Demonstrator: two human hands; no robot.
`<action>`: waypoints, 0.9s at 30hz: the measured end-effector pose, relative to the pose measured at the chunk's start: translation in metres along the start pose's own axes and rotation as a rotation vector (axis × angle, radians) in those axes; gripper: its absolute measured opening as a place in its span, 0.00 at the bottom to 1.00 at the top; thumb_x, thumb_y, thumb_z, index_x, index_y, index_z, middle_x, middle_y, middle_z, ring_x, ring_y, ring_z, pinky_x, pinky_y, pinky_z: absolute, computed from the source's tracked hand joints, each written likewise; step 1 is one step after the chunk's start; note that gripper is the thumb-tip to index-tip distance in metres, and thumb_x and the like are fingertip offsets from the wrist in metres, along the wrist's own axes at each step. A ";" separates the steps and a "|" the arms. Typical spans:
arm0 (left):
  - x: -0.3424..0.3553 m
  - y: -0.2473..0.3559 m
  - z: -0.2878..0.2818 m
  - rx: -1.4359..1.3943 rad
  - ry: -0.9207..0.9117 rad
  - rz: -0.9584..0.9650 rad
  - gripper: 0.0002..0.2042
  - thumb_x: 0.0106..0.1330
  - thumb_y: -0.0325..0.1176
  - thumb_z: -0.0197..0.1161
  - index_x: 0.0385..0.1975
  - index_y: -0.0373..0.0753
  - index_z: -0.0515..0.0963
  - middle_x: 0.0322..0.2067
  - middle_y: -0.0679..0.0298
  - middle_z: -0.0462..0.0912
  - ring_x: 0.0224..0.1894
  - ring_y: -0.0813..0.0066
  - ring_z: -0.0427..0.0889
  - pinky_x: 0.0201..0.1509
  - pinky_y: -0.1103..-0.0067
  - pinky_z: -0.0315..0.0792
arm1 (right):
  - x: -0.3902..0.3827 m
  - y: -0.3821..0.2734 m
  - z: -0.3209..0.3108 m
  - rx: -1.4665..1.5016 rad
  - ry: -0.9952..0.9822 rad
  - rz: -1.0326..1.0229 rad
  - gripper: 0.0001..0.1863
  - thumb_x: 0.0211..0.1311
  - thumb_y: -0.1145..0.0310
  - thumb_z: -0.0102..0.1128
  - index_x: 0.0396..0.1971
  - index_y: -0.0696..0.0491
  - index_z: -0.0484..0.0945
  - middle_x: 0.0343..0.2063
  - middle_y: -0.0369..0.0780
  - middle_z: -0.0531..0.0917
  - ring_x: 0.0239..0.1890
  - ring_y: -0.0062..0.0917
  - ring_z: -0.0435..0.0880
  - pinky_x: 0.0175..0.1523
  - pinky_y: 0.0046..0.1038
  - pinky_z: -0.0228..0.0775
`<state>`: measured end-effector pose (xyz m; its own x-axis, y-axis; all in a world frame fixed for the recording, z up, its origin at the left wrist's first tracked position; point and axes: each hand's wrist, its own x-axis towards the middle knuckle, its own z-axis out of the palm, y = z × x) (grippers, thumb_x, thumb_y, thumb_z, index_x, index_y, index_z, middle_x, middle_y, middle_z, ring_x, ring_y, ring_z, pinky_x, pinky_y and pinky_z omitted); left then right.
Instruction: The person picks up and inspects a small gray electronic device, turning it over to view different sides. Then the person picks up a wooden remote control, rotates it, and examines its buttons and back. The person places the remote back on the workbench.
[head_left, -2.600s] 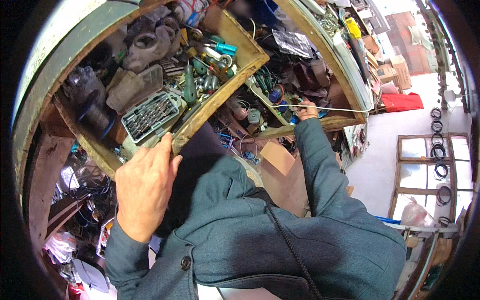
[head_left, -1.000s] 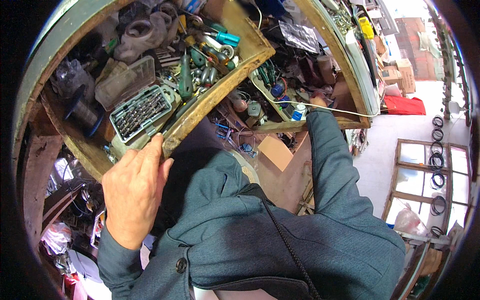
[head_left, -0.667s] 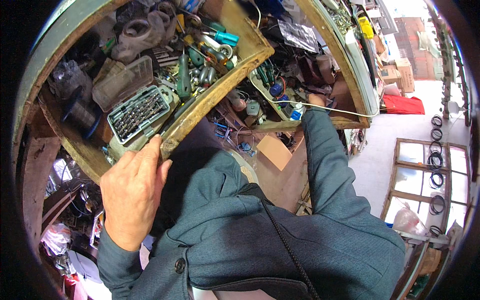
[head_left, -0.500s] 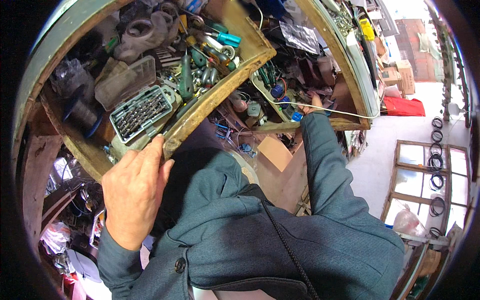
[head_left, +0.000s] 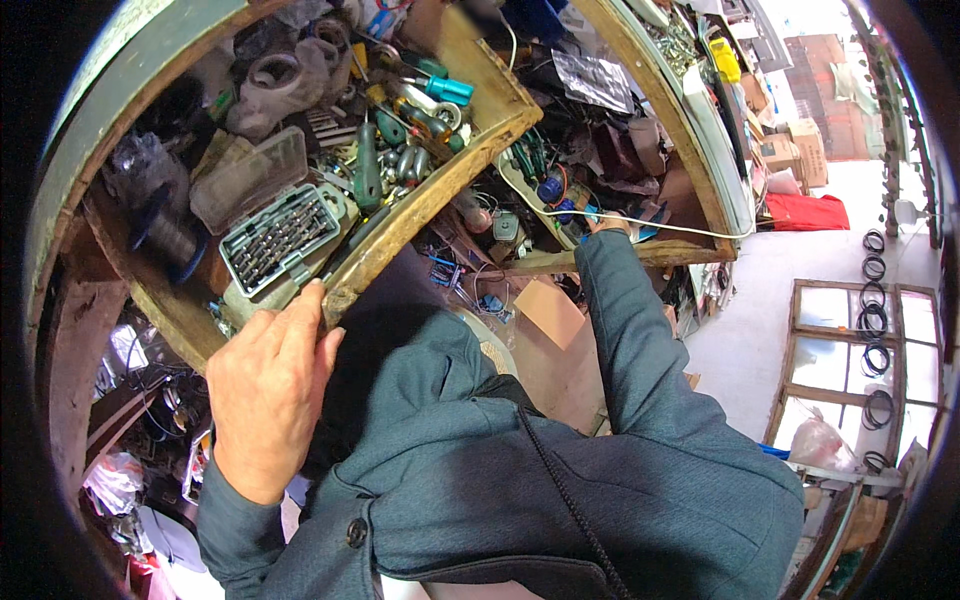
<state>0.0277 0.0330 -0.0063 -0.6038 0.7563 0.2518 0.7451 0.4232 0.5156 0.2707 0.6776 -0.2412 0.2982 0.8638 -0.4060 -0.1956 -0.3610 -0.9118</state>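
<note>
My left hand [head_left: 268, 400] grips the front edge of a wooden drawer [head_left: 438, 188], which holds an open case of drill bits [head_left: 279, 237], screwdrivers [head_left: 365, 175], a wire spool [head_left: 165, 240] and dusty tape rolls [head_left: 275, 75]. My right hand [head_left: 608, 222] reaches into a second wooden drawer [head_left: 675, 247] to the right, beside a small blue object [head_left: 550, 190] and a white cable [head_left: 690, 220]; its fingertips are bent among the clutter, and I cannot make out what they hold.
A cardboard piece [head_left: 547, 316] lies below the right drawer. Tangled cables and bags [head_left: 115, 480] fill the space at lower left. Stacked boxes [head_left: 785, 150] and a red fabric item [head_left: 805, 210] sit at the right, with black loops [head_left: 873, 325] hanging before a window [head_left: 830, 300].
My right hand has shifted left and slightly toward me inside the drawer since half a second ago. My left hand stays on the drawer edge, slightly lower in view.
</note>
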 end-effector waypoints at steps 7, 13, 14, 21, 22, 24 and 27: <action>0.003 0.001 -0.002 -0.002 -0.030 -0.006 0.25 0.55 0.26 0.72 0.55 0.34 0.77 0.29 0.55 0.80 0.31 0.58 0.80 0.36 0.67 0.74 | -0.049 0.001 0.010 -0.669 0.270 -0.169 0.12 0.62 0.68 0.65 0.33 0.63 0.79 0.27 0.50 0.85 0.30 0.36 0.86 0.35 0.39 0.81; 0.002 0.002 -0.003 0.015 -0.040 -0.010 0.25 0.55 0.26 0.72 0.56 0.34 0.77 0.29 0.55 0.80 0.31 0.58 0.80 0.36 0.67 0.74 | -0.088 0.007 0.019 -0.922 0.348 -0.585 0.16 0.59 0.68 0.54 0.37 0.67 0.83 0.40 0.60 0.85 0.42 0.51 0.86 0.47 0.45 0.77; 0.002 0.001 -0.003 0.015 -0.046 -0.008 0.25 0.55 0.26 0.72 0.56 0.34 0.77 0.29 0.55 0.80 0.32 0.58 0.80 0.36 0.67 0.74 | -0.077 0.010 0.020 -0.883 0.351 -0.559 0.16 0.59 0.68 0.55 0.36 0.67 0.83 0.40 0.60 0.85 0.42 0.52 0.86 0.47 0.45 0.77; 0.003 0.001 -0.004 -0.009 -0.033 -0.008 0.25 0.55 0.26 0.72 0.54 0.34 0.77 0.29 0.55 0.81 0.32 0.59 0.80 0.36 0.68 0.74 | -0.095 -0.046 0.020 -2.035 -0.187 -0.831 0.22 0.48 0.54 0.79 0.35 0.55 0.83 0.37 0.54 0.87 0.41 0.50 0.87 0.46 0.43 0.80; 0.001 -0.001 -0.003 -0.017 -0.031 -0.017 0.25 0.55 0.26 0.73 0.54 0.34 0.77 0.29 0.56 0.81 0.32 0.59 0.80 0.36 0.68 0.74 | -0.099 -0.048 0.017 -2.048 -0.215 -0.873 0.21 0.49 0.53 0.79 0.33 0.55 0.84 0.37 0.52 0.87 0.41 0.49 0.88 0.46 0.42 0.80; 0.002 0.000 -0.003 -0.014 -0.012 0.003 0.25 0.54 0.26 0.73 0.54 0.34 0.77 0.29 0.56 0.81 0.31 0.60 0.80 0.36 0.68 0.75 | -0.100 -0.046 0.014 -2.036 -0.143 -1.067 0.18 0.52 0.54 0.76 0.22 0.55 0.84 0.28 0.50 0.87 0.33 0.43 0.87 0.39 0.42 0.78; 0.002 0.000 -0.002 0.000 -0.011 0.005 0.24 0.54 0.26 0.73 0.53 0.34 0.78 0.29 0.56 0.81 0.31 0.60 0.81 0.36 0.68 0.75 | -0.140 -0.052 0.009 -1.952 -0.137 -1.087 0.19 0.55 0.53 0.73 0.19 0.54 0.84 0.25 0.50 0.85 0.31 0.43 0.86 0.37 0.42 0.76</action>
<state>0.0260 0.0337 -0.0035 -0.5969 0.7640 0.2450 0.7480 0.4195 0.5144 0.2305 0.5790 -0.1361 -0.4451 0.8931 0.0655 0.8542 0.4015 0.3305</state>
